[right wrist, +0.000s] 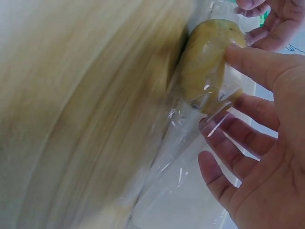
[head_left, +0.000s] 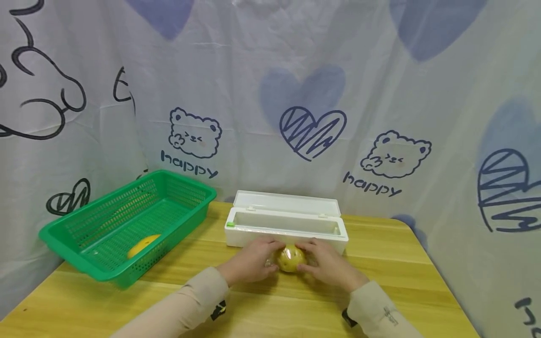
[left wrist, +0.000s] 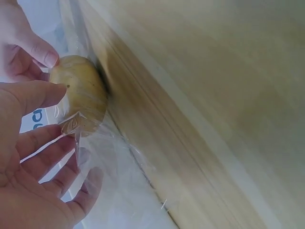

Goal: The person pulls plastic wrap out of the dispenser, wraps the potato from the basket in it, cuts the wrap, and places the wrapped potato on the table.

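Note:
A yellow potato [head_left: 291, 259] sits at the front of a white cling film box [head_left: 287, 238], with clear plastic film [right wrist: 178, 148] over it. From the left side my left hand [head_left: 252, 260] holds the potato, its thumb [left wrist: 45, 94] on the skin and its other fingers spread under the loose film. On the opposite side my right hand [head_left: 331, 264] holds the other end, thumb [right wrist: 248, 59] against the wrapped surface and fingertips at the film. Film hangs past both ends of the potato. The potato's underside is hidden.
To the left stands a green plastic basket [head_left: 186, 234] with another yellow potato [head_left: 143, 245] inside. The box's hinged lid [head_left: 287, 203] stands raised toward the curtain [head_left: 245, 155] behind the wooden table [head_left: 393, 272].

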### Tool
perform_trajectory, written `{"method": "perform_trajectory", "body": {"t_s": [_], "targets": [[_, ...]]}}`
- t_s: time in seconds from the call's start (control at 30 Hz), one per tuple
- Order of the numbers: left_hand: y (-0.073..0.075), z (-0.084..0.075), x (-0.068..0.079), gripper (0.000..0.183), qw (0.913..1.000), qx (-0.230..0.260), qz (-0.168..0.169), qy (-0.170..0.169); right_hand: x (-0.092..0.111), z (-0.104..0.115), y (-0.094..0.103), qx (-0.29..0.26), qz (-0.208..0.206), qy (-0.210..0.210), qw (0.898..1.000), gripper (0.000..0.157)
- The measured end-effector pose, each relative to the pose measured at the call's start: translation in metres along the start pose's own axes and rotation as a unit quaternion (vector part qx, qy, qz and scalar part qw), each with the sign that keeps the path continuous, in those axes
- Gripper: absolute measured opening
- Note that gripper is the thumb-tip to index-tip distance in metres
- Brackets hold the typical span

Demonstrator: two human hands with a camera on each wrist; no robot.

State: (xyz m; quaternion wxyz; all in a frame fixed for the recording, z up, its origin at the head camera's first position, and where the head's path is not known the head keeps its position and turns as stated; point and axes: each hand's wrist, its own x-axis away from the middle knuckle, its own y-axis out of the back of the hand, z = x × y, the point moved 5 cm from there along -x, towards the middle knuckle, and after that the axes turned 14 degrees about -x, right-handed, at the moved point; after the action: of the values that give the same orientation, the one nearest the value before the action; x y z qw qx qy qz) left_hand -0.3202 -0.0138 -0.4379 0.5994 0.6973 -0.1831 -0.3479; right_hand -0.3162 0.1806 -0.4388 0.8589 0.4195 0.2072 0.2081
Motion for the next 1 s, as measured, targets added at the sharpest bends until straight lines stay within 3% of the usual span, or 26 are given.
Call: {"method": "perform_trajectory", "body": {"t_s": [0.23,0.6,0.8,1.0], "targets": [[0.000,0.002,0.003,0.052,0.9990,0.041,-0.014,0.011,0.004,0.001,0.002,-0.007,-0.015,0.004,1.000,0.059],[0.005,0.003,0.008,0.043,0.9979,0.057,-0.018,0.027,0.005,0.010,0.007,0.036,-0.030,0.024,0.999,0.044],[0.007,0.008,0.014,0.039,0.9967,0.067,-0.037,0.027,0.004,0.013,0.007,0.035,-0.033,0.036,0.998,0.041],[0.018,0.021,0.021,0.033,0.9927,0.087,-0.064,0.053,0.001,0.017,0.009,0.022,-0.030,0.029,0.999,0.036]]}}
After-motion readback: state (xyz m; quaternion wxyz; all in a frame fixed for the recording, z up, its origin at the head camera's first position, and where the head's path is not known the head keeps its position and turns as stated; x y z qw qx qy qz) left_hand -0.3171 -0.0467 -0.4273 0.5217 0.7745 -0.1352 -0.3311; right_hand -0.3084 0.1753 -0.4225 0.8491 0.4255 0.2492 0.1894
